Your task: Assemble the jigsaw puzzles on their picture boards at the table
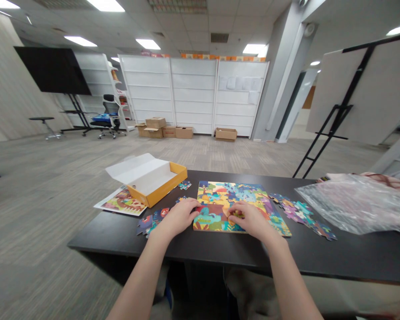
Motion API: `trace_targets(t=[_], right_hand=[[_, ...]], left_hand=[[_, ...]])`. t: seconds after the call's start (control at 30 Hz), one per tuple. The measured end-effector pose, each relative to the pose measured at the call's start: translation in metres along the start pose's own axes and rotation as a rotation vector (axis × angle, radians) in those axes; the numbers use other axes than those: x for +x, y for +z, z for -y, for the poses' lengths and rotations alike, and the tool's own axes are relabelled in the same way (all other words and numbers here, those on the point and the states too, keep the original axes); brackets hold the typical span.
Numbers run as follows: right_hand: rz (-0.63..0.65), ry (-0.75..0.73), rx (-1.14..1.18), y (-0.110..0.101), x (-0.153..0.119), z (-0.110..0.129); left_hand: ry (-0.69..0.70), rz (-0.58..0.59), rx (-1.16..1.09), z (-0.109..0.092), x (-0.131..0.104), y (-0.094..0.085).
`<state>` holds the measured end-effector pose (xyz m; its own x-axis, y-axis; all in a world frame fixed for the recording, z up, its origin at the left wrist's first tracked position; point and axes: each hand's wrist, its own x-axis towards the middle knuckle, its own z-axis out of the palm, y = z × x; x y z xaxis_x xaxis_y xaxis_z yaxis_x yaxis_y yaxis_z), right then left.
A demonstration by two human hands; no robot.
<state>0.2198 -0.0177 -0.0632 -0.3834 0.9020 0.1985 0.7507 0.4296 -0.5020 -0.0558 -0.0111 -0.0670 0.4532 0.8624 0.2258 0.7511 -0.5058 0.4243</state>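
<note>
A colourful jigsaw puzzle (213, 218) of animals and plants lies on the black table in front of me. At its left edge is my left hand (182, 216), with thumb and index finger a little apart and their tips touching the border. My right hand (251, 218) bends over the lower middle of the picture. Its thumb and fingers close round a small yellow-green puzzle piece (238, 214), partly hidden by the fingers. Loose puzzle pieces (153, 221) lie left of my left hand, and more loose pieces (302, 212) spread out right of the puzzle.
An open yellow box (160, 189) with a white inside stands at the table's back left, over a printed picture sheet (122, 201). A clear plastic bag (356, 202) covers the right side of the table (360, 253). Cardboard boxes (183, 132) stand along the far shelves.
</note>
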Motion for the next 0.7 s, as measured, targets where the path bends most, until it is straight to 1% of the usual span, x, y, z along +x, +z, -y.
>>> trace_targets(t=[0.1, 0.17, 0.23, 0.3, 0.33, 0.37, 0.4, 0.47, 0.57, 0.7], right_hand=[[0.002, -0.008, 0.001, 0.000, 0.000, 0.000], [-0.001, -0.012, 0.004, 0.000, -0.001, 0.000], [-0.004, -0.007, 0.010, -0.001, -0.002, -0.001], [-0.021, 0.016, 0.008, -0.001, -0.002, -0.003], [-0.036, 0.029, 0.003, -0.001, -0.002, -0.004], [-0.053, 0.039, -0.006, -0.001, -0.002, -0.006], [-0.070, 0.046, -0.015, -0.001, -0.001, -0.007], [-0.097, 0.047, -0.028, -0.001, 0.001, -0.010], [-0.125, 0.033, -0.032, 0.000, 0.003, -0.013], [-0.142, 0.029, -0.019, 0.001, 0.003, -0.015]], left_hand=[[0.018, -0.022, -0.011, 0.001, -0.002, 0.003], [0.022, -0.073, -0.034, 0.005, -0.004, -0.001], [-0.027, -0.161, -0.061, 0.012, -0.008, -0.013], [-0.121, -0.268, -0.067, 0.024, -0.016, -0.031], [-0.162, -0.292, -0.061, 0.030, -0.021, -0.040], [-0.199, -0.277, -0.038, 0.037, -0.027, -0.049], [-0.227, -0.234, -0.006, 0.043, -0.033, -0.056], [-0.270, -0.158, 0.039, 0.052, -0.047, -0.065], [-0.291, -0.078, 0.068, 0.058, -0.060, -0.066], [-0.298, -0.022, 0.099, 0.057, -0.062, -0.060]])
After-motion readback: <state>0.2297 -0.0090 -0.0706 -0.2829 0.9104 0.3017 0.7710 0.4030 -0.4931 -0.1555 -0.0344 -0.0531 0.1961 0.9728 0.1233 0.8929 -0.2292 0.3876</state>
